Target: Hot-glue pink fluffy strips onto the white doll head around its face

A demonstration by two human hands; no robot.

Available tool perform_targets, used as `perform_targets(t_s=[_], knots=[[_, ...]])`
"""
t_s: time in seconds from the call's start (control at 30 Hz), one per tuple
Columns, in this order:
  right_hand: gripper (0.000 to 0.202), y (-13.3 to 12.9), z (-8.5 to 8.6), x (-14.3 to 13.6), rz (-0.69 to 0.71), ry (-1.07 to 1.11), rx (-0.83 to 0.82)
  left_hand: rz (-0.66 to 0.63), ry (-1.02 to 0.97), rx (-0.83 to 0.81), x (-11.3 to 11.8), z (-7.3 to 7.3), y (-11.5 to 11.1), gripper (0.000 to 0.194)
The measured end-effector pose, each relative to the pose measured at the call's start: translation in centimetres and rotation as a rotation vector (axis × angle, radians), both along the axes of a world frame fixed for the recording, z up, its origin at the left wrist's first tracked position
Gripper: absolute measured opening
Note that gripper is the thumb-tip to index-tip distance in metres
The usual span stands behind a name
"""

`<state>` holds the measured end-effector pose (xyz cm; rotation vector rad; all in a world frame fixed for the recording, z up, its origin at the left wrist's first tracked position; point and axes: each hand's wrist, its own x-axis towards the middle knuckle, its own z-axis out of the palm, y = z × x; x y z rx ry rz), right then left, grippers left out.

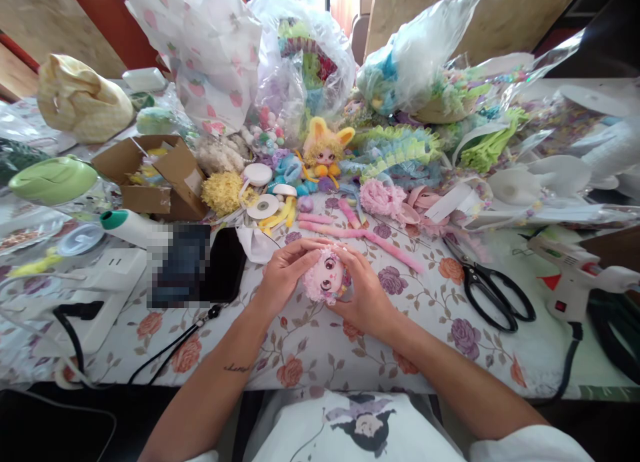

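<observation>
Between my two hands is a doll head with a pale face, large eyes and fluffy pink trim around it. It is tilted onto its side, just above the flowered tablecloth. My left hand curls over its upper left side, fingers on the pink fluff. My right hand grips it from the right, with the thumb below and the fingers on top. Beyond the hands lie pink fuzzy stems. A finished-looking doll with yellow ears sits farther back.
Black-handled scissors and a glue gun lie to the right. At left are a phone, a white power strip and an open cardboard box. Bags of trims, such as a strawberry-print bag, crowd the back.
</observation>
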<state>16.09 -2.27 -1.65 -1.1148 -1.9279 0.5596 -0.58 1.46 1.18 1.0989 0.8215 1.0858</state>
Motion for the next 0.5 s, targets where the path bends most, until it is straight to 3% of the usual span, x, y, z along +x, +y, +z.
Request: perform_targets(t_s=[0.5], knots=[[0.070, -0.20, 0.42, -0.09, -0.001, 0.049, 0.002, -0.023, -0.004, 0.013, 0.11, -0.12, -0.14, 0.007]])
